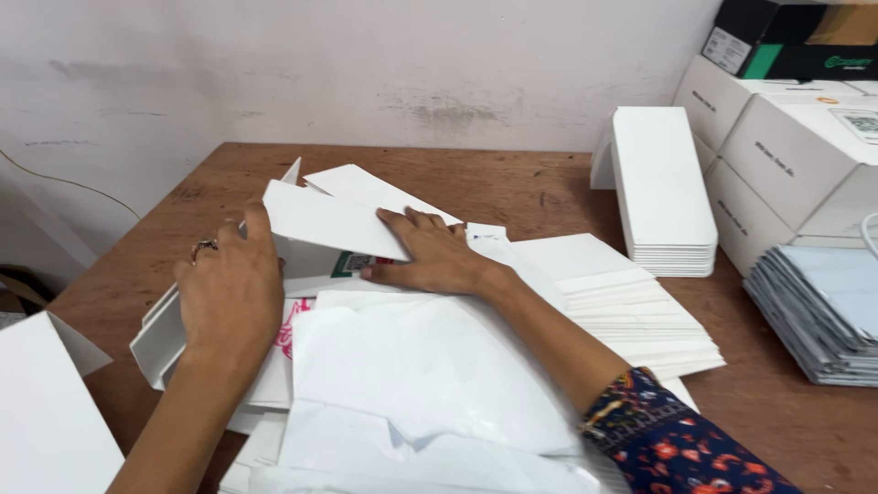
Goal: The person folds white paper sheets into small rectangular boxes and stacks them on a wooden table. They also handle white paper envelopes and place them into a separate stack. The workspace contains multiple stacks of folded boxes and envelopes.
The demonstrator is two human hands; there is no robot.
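Note:
My left hand (229, 291), with a ring on one finger, grips the near end of a white flat cardboard box blank (320, 220) and lifts its flap. My right hand (430, 254) lies flat on the same blank, fingers spread, pressing it down near the fold. The blank rests on a heap of white paper sheets and plastic mailers (430, 366) on the brown wooden table (512, 183). A pink printed mark shows under the sheets by my left wrist.
A neat stack of white folded blanks (663, 197) stands at the back right, with a fanned pile (631, 316) beside it. White cartons (786, 137) are piled at the right, grey mailers (823, 311) in front of them. Another white sheet (46, 402) lies at the left edge.

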